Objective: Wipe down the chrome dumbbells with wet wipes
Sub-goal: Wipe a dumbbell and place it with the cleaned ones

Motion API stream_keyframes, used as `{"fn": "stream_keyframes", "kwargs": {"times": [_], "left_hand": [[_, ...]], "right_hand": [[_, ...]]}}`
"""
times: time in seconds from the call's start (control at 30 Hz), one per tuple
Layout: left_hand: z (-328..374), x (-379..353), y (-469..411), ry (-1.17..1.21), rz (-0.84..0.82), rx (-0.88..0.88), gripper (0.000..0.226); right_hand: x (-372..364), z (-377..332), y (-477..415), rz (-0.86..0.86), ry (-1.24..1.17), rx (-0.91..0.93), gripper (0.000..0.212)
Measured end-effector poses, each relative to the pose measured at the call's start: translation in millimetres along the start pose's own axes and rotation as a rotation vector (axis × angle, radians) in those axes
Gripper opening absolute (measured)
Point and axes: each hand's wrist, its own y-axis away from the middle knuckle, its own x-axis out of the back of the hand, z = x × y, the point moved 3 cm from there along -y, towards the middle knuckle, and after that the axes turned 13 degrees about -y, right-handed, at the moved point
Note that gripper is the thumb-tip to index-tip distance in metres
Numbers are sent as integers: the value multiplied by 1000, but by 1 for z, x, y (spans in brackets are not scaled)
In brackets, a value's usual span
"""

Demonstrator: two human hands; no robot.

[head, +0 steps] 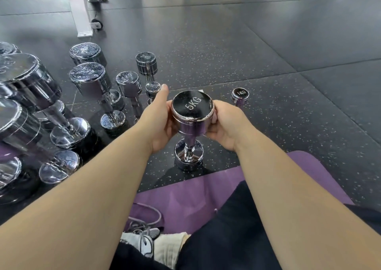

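Observation:
A chrome dumbbell marked 5KG point(192, 113) stands upright on the dark rubber floor in front of me. My left hand point(158, 121) grips the left side of its top head, thumb pointing up. My right hand point(223, 123) grips the right side of the same head. No wet wipe is visible in either hand. Several more chrome dumbbells point(92, 80) stand on end at the left. A small one marked 1KG point(239, 96) stands behind my right hand.
A purple mat point(185, 199) lies under my legs at the bottom. My shoe point(144, 241) and dark shorts show at the bottom edge. A white bench frame with wheels point(84, 12) stands at the far left. Speckled floor stretches to the right.

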Motion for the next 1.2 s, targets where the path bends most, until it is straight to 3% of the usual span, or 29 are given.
{"fn": "stream_keyframes", "kwargs": {"times": [0.17,0.3,0.43,0.53,0.6,0.67,0.73,0.87,0.93,0.97,1.1,1.2], "left_hand": [[-1,-1,6,31,53,-19,67],[-1,0,14,63,102,-63,54],[-4,2,10,81,156,-91,50],[-6,0,10,77,187,-64,51],[-4,-2,12,70,185,-59,56],[-2,-1,13,90,202,-51,58],[-1,0,11,92,202,-55,58],[-1,-3,19,107,188,-62,49],[-2,-2,23,99,186,-59,47],[-2,-2,24,93,188,-56,47],[-4,-2,30,80,198,-52,47],[-3,1,30,74,215,-48,47]], "right_hand": [[-1,-10,15,76,14,135,65],[5,2,26,118,141,131,49],[-7,-4,41,186,85,370,31],[-14,2,44,167,11,383,30],[-18,9,49,163,15,377,42],[-23,13,51,175,-17,405,35],[-25,11,52,217,55,448,41],[-23,28,58,282,65,324,50],[-26,31,62,291,55,238,26],[-29,29,64,306,32,206,26],[-25,19,57,405,-362,112,29],[-20,7,56,359,-368,87,26]]}}
